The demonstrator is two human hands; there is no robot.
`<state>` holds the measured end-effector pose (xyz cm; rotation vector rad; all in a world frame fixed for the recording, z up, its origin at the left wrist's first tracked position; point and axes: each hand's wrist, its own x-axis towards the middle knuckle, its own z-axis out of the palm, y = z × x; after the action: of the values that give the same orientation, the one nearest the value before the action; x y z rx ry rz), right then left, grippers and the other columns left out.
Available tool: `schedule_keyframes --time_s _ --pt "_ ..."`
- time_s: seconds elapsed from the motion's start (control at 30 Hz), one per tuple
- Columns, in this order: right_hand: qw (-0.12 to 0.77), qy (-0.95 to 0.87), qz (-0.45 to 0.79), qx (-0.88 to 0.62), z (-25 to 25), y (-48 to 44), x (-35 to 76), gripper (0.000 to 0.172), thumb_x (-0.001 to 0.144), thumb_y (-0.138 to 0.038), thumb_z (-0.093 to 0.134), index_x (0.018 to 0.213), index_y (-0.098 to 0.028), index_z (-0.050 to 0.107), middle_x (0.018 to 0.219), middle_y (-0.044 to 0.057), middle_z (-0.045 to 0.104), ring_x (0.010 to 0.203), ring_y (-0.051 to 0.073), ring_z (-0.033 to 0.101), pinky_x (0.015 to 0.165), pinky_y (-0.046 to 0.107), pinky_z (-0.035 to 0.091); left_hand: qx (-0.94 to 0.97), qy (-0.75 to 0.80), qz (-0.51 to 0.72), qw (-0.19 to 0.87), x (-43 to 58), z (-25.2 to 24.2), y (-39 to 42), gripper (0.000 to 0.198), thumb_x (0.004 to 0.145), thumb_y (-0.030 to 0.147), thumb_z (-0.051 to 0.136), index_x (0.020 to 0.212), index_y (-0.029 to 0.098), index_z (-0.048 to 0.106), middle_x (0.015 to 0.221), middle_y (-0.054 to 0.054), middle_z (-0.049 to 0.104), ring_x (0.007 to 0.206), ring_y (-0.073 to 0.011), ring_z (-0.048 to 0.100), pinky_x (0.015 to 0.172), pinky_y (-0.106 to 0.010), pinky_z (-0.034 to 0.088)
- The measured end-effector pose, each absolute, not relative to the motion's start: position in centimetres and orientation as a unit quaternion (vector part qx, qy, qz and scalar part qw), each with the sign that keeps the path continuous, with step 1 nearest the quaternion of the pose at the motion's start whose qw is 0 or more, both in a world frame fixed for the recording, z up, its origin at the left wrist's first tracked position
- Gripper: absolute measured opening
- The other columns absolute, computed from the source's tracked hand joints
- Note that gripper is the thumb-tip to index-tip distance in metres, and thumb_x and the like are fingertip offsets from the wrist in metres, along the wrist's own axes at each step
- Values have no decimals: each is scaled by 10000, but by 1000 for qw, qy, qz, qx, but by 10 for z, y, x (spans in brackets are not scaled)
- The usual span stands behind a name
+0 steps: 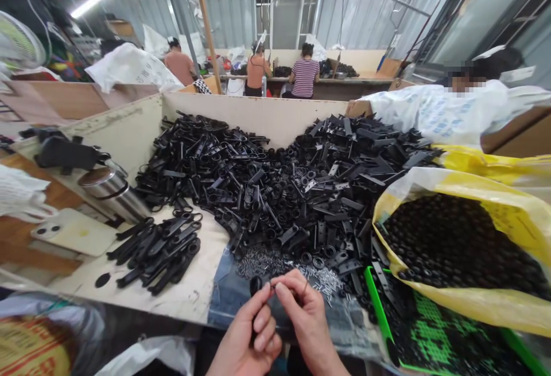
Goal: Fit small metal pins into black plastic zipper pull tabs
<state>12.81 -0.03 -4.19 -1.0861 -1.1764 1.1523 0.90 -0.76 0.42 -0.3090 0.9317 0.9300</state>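
Observation:
My left hand (253,336) is closed around a small black plastic part (256,284) near the front edge of the bench. My right hand (301,313) pinches something small against that part; a thin metal screw seems to sit between its fingertips. Just beyond my hands lies a scatter of small silver screws (275,261) on a blue cloth (228,290). Behind them rises a large heap of black plastic parts (279,181).
A smaller pile of assembled black pieces (159,249) lies at the left, near a steel flask (114,192) and a phone (73,229). A yellow bag of black rings (460,244) and a green crate (430,330) stand right. Several people work at benches behind.

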Motion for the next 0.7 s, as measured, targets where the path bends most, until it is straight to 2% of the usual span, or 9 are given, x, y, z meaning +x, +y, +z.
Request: schedule_keyframes --time_s 0.1,0.13,0.2,0.27,0.33,0.4,0.47,0.6,0.7 --pt "551 -506 479 -458 -44 1 128 226 907 -409 685 829 -225 788 784 24 665 741 170 608 687 247 480 -141 423 429 786 10 0 -10 517 998 291 566 501 158 513 293 99 341 219 -26 276 356 -180 200" --pt "549 -502 485 -460 -45 1 128 237 906 -421 686 825 -222 787 782 24 663 750 173 608 702 251 483 -132 423 430 787 10 -2 -11 484 924 292 683 492 158 512 293 103 350 223 -24 279 354 -177 198" --pt "543 -486 504 -463 -46 2 128 270 895 -454 695 812 -214 787 766 22 647 740 172 593 696 251 480 -102 428 436 785 11 -3 -11 505 677 308 908 452 160 480 290 109 368 233 -15 280 350 -171 191" --pt "539 -452 535 -468 -47 2 125 305 874 -490 714 798 -203 785 758 15 621 670 148 544 625 235 456 -65 439 451 775 12 -4 -11 548 442 343 1004 448 157 489 289 114 389 236 -6 274 346 -165 188" --pt "536 -399 575 -473 -49 1 122 334 841 -524 741 802 -195 784 764 2 589 565 103 444 508 208 380 -49 449 468 760 13 -5 -10 556 337 358 1021 470 154 521 290 118 400 233 -5 274 341 -161 179" --pt "533 -348 610 -472 -51 0 119 372 801 -560 767 820 -188 785 764 -12 557 500 67 337 434 193 283 -62 449 471 757 14 -6 -8 557 360 327 1017 444 160 492 280 117 384 228 -7 274 337 -163 178" --pt "536 -328 618 -472 -53 0 117 395 779 -575 781 834 -185 790 759 -16 542 490 58 304 421 189 246 -95 438 458 768 14 -7 -6 548 510 280 977 416 170 449 273 113 358 225 -12 274 337 -168 188" --pt "545 -386 571 -478 -56 1 120 332 821 -520 760 825 -190 799 761 10 585 569 107 444 484 208 356 -147 414 431 788 15 -9 -6 488 903 241 691 465 172 487 282 97 346 219 -34 284 349 -182 220" --pt "540 -454 526 -475 -56 6 127 294 869 -473 714 803 -198 795 760 31 632 699 167 567 627 249 465 -151 420 433 783 16 -11 -5 537 967 241 598 453 174 459 288 90 339 216 -35 279 353 -182 217"
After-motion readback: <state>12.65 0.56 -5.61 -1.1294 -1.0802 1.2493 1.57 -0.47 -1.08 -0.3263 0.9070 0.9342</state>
